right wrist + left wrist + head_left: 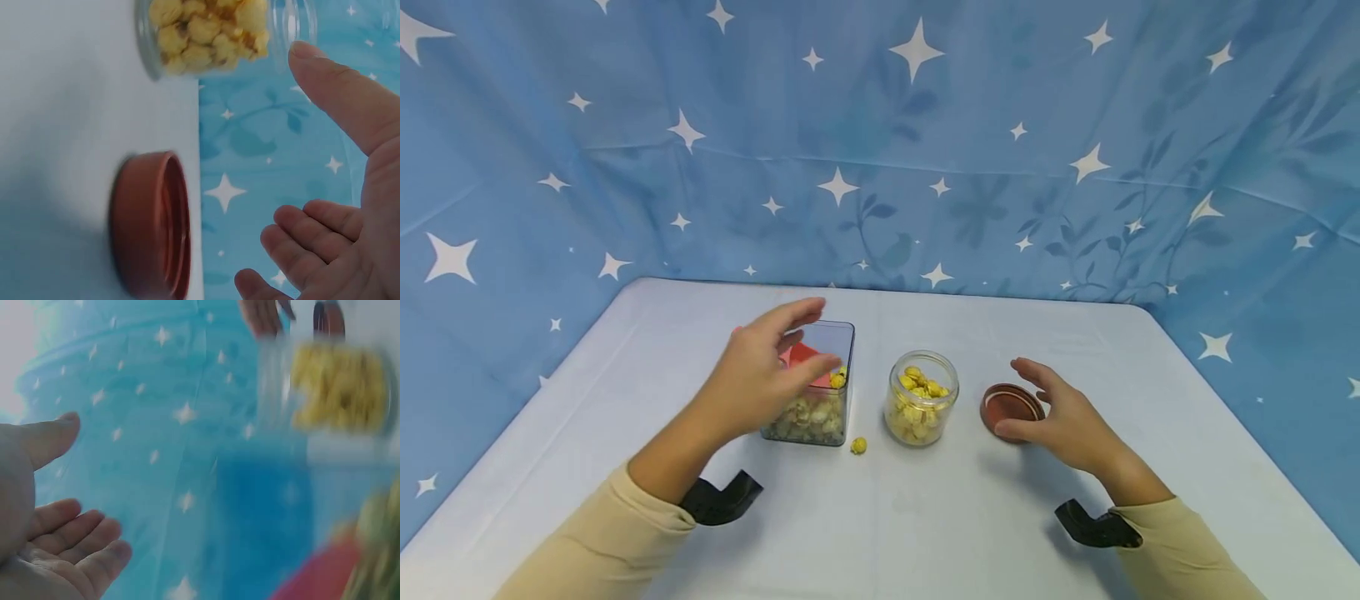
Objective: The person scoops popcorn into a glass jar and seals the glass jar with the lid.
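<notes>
My left hand [760,371] hovers over a clear square container [838,336] of popcorn, fingers apart from the thumb and holding nothing. It partly hides a red object [805,357] inside, whose kind I cannot tell. Right of that container stands an uncapped glass jar [957,385] with yellow popcorn [203,31] in it. My right hand [1071,417] is raised near a brown screw lid [1011,407], fingers loosely curved with nothing in them. The lid [147,225] lies with its hollow side up. One loose popcorn piece [858,446] rests between container and jar.
A white-covered table [910,517] bears everything. Behind it hangs a blue curtain [880,125] with white stars and leaf shapes. Black straps [722,500] circle the wrists over beige sleeves [602,533].
</notes>
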A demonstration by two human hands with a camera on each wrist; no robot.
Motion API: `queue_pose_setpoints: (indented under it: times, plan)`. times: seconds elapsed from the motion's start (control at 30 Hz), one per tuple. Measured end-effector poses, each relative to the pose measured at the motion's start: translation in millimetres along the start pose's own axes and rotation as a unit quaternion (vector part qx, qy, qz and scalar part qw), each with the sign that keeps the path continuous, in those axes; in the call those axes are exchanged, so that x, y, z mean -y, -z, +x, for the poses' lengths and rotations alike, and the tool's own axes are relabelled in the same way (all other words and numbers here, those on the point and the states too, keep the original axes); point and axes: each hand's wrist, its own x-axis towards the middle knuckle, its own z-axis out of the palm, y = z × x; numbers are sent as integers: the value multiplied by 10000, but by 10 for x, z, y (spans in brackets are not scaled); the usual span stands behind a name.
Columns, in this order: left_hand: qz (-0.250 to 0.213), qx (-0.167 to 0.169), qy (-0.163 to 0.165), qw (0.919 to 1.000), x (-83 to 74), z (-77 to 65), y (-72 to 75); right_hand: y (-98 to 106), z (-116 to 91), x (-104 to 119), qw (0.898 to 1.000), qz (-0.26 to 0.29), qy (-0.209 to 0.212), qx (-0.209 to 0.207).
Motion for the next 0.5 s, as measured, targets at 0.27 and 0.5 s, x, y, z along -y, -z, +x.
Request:
queue_pose_setpoints:
  times: [0.27,0.5]
  plan:
    - [-976,15,-86,9952,-108,34,-849,-15,-25,-174,9997,-115,-181,-93]
    - [-1415,-290,642,9874,-10,73,-1302,-73,24,-307,9986,-251,-467,-13]
